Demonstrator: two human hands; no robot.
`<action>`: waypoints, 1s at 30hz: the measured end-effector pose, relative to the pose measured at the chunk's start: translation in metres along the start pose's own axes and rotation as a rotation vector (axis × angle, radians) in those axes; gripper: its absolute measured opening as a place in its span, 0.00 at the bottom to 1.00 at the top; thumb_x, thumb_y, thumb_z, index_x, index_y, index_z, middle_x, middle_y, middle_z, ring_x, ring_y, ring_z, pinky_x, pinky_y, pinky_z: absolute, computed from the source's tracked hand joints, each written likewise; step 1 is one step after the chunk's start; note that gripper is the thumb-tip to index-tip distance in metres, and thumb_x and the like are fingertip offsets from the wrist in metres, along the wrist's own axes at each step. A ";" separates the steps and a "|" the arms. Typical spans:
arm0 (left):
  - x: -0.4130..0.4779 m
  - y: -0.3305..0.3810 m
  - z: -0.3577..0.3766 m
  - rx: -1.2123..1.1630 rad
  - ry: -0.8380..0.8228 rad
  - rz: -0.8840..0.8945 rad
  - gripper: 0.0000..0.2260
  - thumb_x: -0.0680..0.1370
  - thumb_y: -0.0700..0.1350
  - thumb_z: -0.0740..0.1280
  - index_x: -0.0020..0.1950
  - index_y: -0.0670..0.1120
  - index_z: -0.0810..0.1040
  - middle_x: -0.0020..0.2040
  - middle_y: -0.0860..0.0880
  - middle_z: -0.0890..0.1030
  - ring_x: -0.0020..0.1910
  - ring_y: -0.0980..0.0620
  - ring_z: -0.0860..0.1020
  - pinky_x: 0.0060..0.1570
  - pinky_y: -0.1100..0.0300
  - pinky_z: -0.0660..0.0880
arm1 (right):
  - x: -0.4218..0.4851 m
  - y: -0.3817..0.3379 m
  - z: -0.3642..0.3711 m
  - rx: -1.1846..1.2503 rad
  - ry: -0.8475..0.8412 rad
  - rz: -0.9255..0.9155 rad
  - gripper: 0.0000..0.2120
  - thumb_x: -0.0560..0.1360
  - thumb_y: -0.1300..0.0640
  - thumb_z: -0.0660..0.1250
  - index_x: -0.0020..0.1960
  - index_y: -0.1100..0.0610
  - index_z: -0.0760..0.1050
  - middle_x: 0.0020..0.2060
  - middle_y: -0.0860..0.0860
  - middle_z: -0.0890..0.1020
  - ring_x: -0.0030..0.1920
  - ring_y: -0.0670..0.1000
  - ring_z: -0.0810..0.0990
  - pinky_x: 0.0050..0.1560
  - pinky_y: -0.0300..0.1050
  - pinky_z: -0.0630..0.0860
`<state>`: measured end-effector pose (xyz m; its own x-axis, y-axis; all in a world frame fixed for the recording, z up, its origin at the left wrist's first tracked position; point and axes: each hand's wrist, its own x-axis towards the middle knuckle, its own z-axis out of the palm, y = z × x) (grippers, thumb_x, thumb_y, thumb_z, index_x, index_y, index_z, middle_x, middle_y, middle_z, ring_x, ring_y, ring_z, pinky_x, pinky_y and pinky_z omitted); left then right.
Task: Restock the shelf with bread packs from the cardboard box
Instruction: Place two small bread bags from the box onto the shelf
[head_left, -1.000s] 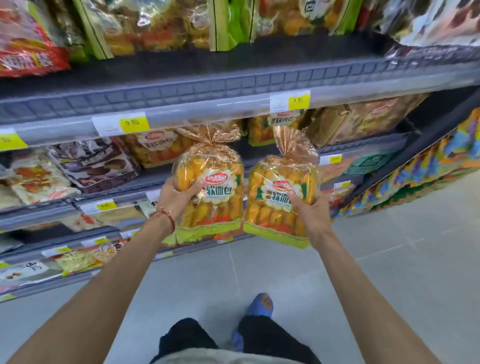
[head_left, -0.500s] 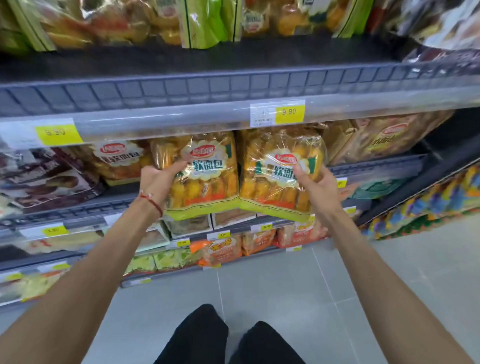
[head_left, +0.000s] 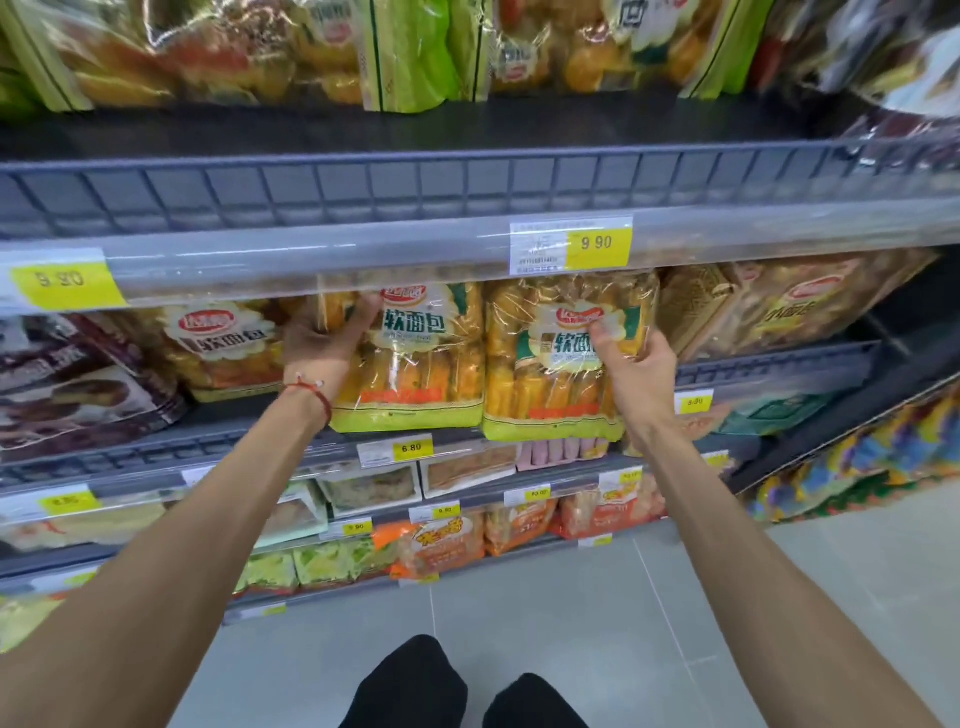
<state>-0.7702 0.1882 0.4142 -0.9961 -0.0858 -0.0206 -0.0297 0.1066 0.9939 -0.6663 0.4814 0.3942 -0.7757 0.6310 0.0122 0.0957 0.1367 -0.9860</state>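
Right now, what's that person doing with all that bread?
A person is stocking a shop shelf. The left hand grips the left bread pack and the right hand grips the right bread pack, side by side at its front edge, under the 9.90 price tag. A matching pack sits to their left. I cannot tell whether the two are set down yet.

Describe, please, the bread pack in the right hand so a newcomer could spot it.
On the grey shelf rail, find the 9.90 price tag right of centre. The bread pack is just beneath it. The left hand holds its twin; the right hand pinches this one's label.
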 end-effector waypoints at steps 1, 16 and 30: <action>-0.001 0.001 0.002 0.021 0.020 -0.003 0.14 0.71 0.57 0.74 0.49 0.53 0.76 0.41 0.60 0.82 0.45 0.60 0.80 0.46 0.75 0.70 | 0.001 0.000 0.003 0.004 0.022 -0.006 0.26 0.74 0.40 0.75 0.63 0.55 0.76 0.55 0.48 0.84 0.53 0.45 0.82 0.59 0.45 0.76; 0.023 0.006 0.003 0.060 0.134 0.024 0.24 0.59 0.58 0.82 0.41 0.43 0.80 0.38 0.48 0.83 0.39 0.51 0.81 0.46 0.55 0.79 | 0.027 -0.024 0.003 0.099 0.159 -0.234 0.27 0.76 0.46 0.76 0.67 0.60 0.74 0.57 0.48 0.84 0.57 0.38 0.81 0.63 0.35 0.75; 0.002 -0.045 0.012 0.075 -0.007 0.165 0.29 0.62 0.38 0.82 0.56 0.49 0.72 0.54 0.50 0.82 0.54 0.62 0.81 0.57 0.59 0.78 | 0.022 0.034 0.020 -0.027 -0.056 -0.156 0.41 0.74 0.62 0.77 0.78 0.60 0.57 0.58 0.34 0.70 0.49 0.18 0.71 0.50 0.15 0.65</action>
<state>-0.7722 0.1946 0.3682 -0.9885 -0.0545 0.1413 0.1285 0.1921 0.9729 -0.6925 0.4848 0.3580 -0.8157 0.5575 0.1544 -0.0124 0.2500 -0.9682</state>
